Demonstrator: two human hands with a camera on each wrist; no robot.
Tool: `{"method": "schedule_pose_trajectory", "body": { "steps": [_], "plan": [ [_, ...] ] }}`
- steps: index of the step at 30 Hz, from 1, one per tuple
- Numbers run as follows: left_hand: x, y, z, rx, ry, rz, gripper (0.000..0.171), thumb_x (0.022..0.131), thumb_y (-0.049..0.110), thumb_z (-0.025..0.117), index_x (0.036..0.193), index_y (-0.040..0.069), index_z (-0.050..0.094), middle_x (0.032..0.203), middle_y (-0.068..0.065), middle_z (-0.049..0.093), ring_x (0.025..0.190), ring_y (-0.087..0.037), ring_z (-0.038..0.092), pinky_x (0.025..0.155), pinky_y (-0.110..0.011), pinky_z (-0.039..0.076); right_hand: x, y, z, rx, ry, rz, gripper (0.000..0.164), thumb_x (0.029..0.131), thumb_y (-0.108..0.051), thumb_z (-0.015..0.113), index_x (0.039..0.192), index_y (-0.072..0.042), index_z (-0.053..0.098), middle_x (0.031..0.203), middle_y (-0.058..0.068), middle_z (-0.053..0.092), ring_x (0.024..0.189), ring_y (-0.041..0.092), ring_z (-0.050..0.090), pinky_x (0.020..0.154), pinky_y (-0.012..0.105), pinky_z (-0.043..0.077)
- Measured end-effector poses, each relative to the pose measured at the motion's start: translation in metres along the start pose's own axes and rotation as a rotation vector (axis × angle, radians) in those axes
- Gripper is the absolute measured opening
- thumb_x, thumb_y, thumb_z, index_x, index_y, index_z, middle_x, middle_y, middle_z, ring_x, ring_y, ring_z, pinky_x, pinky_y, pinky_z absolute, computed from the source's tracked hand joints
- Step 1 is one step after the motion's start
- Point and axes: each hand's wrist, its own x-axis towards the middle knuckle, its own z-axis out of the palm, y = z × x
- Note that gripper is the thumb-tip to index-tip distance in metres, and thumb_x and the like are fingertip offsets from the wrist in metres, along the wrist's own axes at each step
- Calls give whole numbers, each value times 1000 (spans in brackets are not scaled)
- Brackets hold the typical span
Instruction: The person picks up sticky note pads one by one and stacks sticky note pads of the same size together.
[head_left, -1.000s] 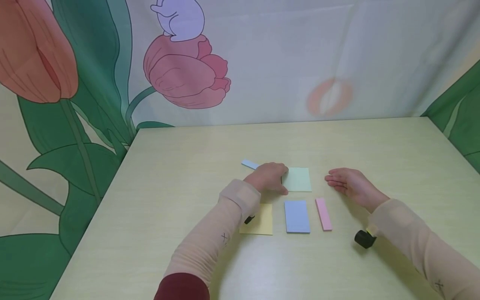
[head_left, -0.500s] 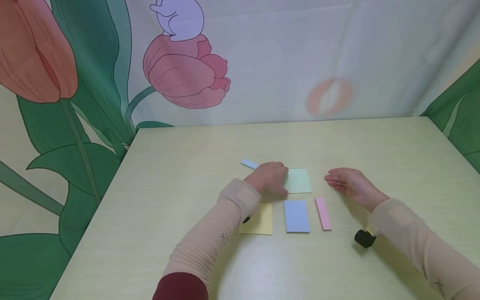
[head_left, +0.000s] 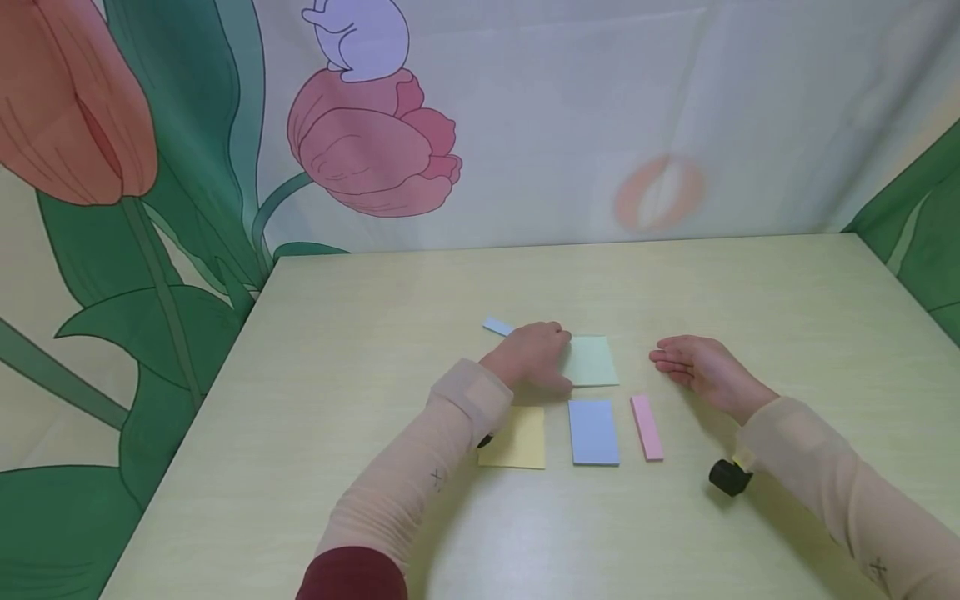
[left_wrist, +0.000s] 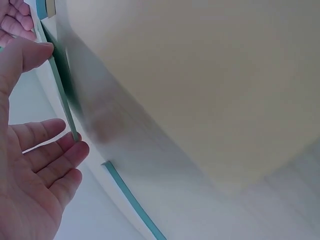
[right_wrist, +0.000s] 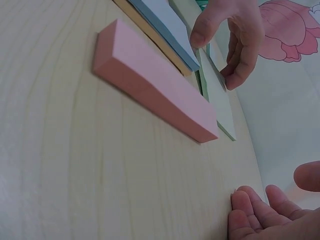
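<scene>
My left hand (head_left: pixel 527 357) holds a pale green sticky note pad (head_left: pixel 592 362), thumb at its near edge and fingers at its far edge. The left wrist view shows this thin green pad (left_wrist: pixel 63 95) edge-on between thumb and fingertips. My right hand (head_left: pixel 699 367) rests on its side on the table, right of the green pad, holding nothing, its fingers loosely extended. In front of the green pad lie a yellow pad (head_left: pixel 521 442), a blue pad (head_left: pixel 594 433) and a narrow pink pad (head_left: pixel 647 427). A narrow light blue strip (head_left: pixel 497 326) sticks out behind my left hand, partly hidden.
The pale wooden table (head_left: pixel 360 350) ends at a printed cloth (head_left: pixel 540 125) hanging behind it. A black wrist camera (head_left: pixel 729 477) sits under my right forearm. The left sleeve passes beside the yellow pad, over part of its left edge.
The left hand has shifted slightly to the left, and the green pad has moved a little left with it. The right hand and the other pads have stayed put.
</scene>
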Motion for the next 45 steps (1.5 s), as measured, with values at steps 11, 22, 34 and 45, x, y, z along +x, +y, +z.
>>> {"method": "schedule_pose_trajectory", "body": {
  "steps": [11, 22, 34, 45],
  "plan": [
    [-12, -10, 4, -41, 54, 1, 48, 69, 43, 59, 100, 7, 56, 103, -3, 54, 88, -16, 52, 79, -26, 45, 0, 1, -1, 17, -7, -6, 50, 91, -13, 38, 134, 9, 22, 85, -12, 61, 87, 3, 57, 85, 18, 41],
    [-25, -21, 9, -100, 147, 20, 37, 66, 44, 61, 81, 12, 54, 87, 2, 51, 75, -12, 46, 67, -23, 42, -1, 0, -1, 2, -23, -8, 53, 92, -15, 38, 135, 9, 20, 86, -13, 61, 89, 2, 57, 86, 18, 41],
    [-48, -26, 7, -141, 177, 11, 41, 65, 42, 60, 91, 10, 55, 108, -1, 54, 87, -13, 52, 76, -25, 45, -17, -11, 20, -96, -65, -107, 53, 92, -19, 41, 133, 11, 24, 90, -15, 60, 90, 2, 60, 85, 19, 44],
    [-72, -31, 5, -170, 186, -14, 63, 68, 42, 60, 119, 6, 52, 127, -6, 48, 114, -19, 48, 93, -30, 41, -37, -16, 65, -60, -236, -89, 48, 89, -12, 45, 128, 12, 30, 101, -1, 61, 92, 12, 61, 87, 26, 46]
  ]
}}
